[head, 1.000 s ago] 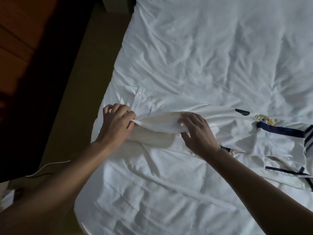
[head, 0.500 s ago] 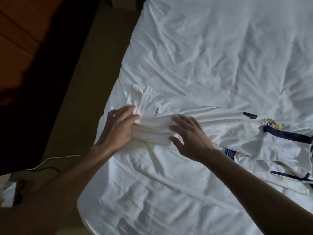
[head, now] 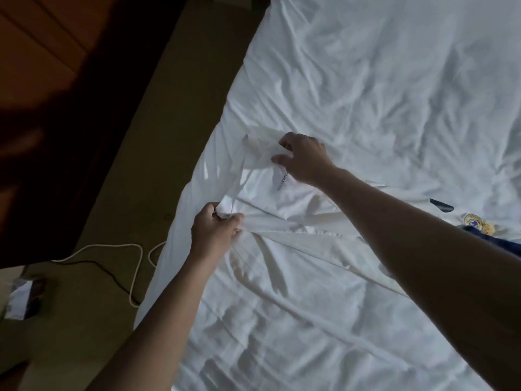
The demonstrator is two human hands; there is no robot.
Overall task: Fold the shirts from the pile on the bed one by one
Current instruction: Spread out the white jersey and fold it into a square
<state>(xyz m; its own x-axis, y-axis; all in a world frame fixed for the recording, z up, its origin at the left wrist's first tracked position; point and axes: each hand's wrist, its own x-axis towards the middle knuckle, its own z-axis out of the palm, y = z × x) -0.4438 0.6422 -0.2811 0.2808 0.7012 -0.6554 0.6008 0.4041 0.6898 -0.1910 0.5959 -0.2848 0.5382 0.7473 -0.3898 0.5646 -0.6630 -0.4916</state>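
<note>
Spreading the hem now — left hand (head: 215, 231) pinches the near corner of the white shirt (head: 284, 198), right hand (head: 304, 159) curls round the far corner, each grip closed on cloth. The shirt lies across the bed (head: 366, 80) by its left edge, its crest (head: 476, 222) off to the right. Thin, slick, floppy fabric, I'd judge — best taken at the hem corners and pulled taut.

White shirt (head: 284, 198) with navy trim, seemingly gold crest (head: 476, 223), on white sheet (head: 366, 80).
</note>
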